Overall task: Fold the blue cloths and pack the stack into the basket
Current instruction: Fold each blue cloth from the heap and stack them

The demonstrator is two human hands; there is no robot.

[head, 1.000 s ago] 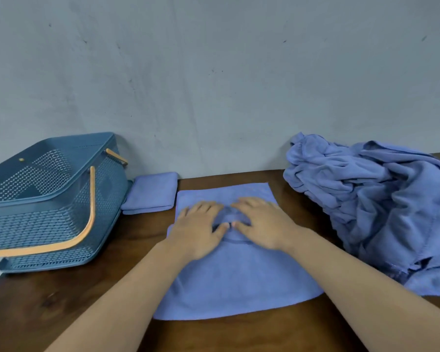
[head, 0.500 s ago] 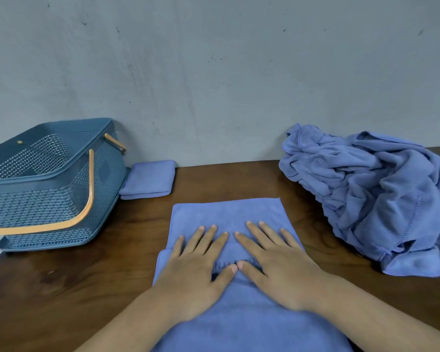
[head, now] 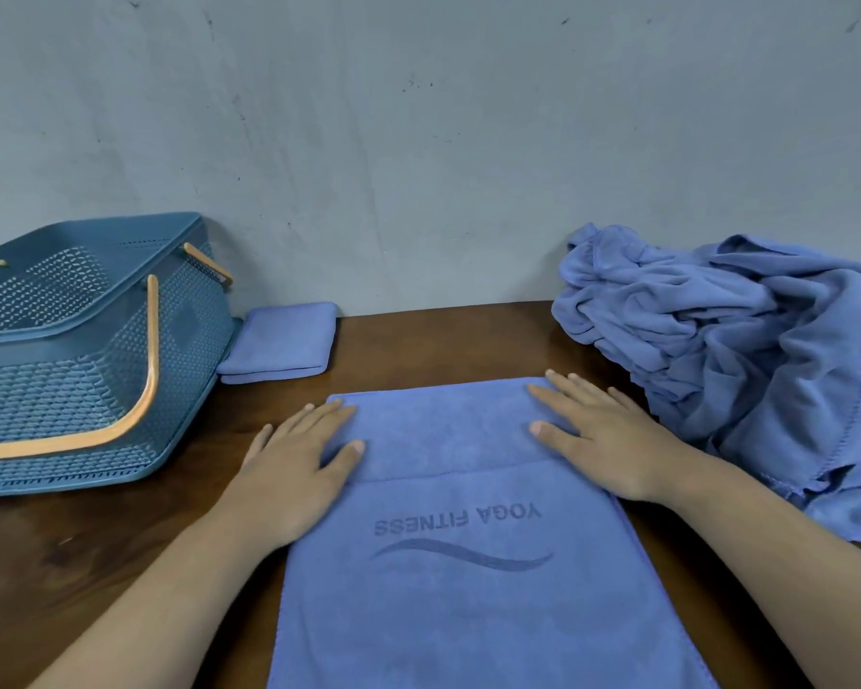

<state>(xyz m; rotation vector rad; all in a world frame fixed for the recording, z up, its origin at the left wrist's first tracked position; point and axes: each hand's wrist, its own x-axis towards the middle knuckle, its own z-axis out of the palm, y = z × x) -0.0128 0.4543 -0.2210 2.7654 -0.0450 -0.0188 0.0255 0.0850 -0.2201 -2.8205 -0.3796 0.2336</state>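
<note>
Brown table (head: 443,340) is holding the blue cloth (head: 468,589), top edge folded over, "YOGA FITNESS" showing. Left hand (head: 294,469) & right hand (head: 612,440) are pressing it flat w/ straight fingers, gripping nothing. One folded cloth (head: 279,340) is sitting past the left fingers (head: 329,415), touching the basket (head: 70,390). Messy pile (head: 741,350) is waiting beside the right fingers (head: 567,390). Nothing seems packed yet.

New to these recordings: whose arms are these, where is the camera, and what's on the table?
No machine here: a person works bare-handed, filmed by one wide-angle camera worn on their head, looking down. The left hand and right hand lie flat at the far corners of a blue cloth printed YOGA FITNESS, spread on the wooden table; neither grips anything. A folded cloth lies beside the blue basket on the left; a heap of unfolded cloths sits on the right.
</note>
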